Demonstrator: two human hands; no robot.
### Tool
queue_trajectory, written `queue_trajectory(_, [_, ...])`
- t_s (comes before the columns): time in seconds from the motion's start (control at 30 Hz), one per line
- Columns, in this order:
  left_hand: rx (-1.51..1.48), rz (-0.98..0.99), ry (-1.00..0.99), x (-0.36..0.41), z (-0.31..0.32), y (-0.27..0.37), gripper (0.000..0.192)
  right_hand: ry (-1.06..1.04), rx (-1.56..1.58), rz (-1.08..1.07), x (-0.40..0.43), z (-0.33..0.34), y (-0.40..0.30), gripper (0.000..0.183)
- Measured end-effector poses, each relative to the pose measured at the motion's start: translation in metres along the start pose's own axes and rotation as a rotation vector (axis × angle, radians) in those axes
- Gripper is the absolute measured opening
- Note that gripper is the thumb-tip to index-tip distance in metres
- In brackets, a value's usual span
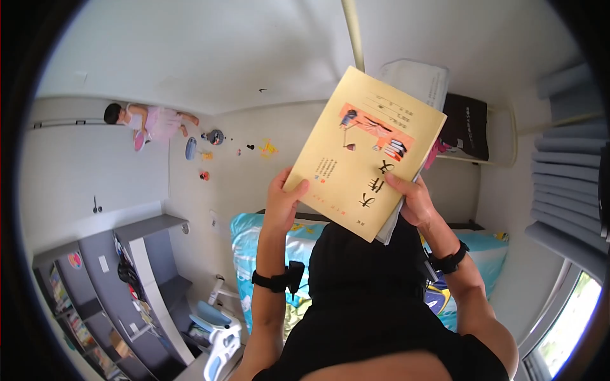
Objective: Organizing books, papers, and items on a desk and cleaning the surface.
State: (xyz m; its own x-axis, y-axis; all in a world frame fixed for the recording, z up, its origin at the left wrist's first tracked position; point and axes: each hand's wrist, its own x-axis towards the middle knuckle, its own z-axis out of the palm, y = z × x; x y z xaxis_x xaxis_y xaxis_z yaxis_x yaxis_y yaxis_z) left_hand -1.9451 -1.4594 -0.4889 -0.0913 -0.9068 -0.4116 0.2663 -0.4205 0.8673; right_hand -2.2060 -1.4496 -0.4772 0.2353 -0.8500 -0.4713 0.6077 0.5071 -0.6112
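Both of my hands grip a tan paper exercise book (367, 152) in front of my torso, its printed cover facing up and tilted in view. My left hand (282, 197) pinches its left corner, thumb on the cover. My right hand (413, 197) clasps the opposite edge, thumb also on top. Beneath the book, other papers (393, 224) stick out a little along the right edge; how many, I cannot tell. The fingers under the book are hidden. Each wrist carries a black strap.
Behind me is a bed (248, 247) with turquoise bedding. A rack holds a black bag (464, 126) and a white bag (414, 78). Toys (215, 138) lie on the floor near a person in pink (155, 121). A blue-white chair (221, 321) stands beside a bookcase (90, 305).
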Motion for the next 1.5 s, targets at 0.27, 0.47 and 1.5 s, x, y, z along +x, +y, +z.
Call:
queue_trajectory(0.27, [-0.584, 0.25, 0.254, -0.04, 0.042, -0.045, 0.042, -0.227, -0.209, 0.097, 0.022, 0.001, -0.019, 0.048])
queue_trajectory(0.47, [-0.443, 0.375, 0.651, -0.061, 0.068, -0.037, 0.036, -0.438, -0.341, 0.117, 0.043, 0.0, -0.02, 0.061])
queue_trajectory(1.5, [0.809, 0.414, 1.572, -0.261, -0.067, 0.06, 0.013, -2.11, -1.287, -0.43, 0.078, 0.314, 0.165, 0.028])
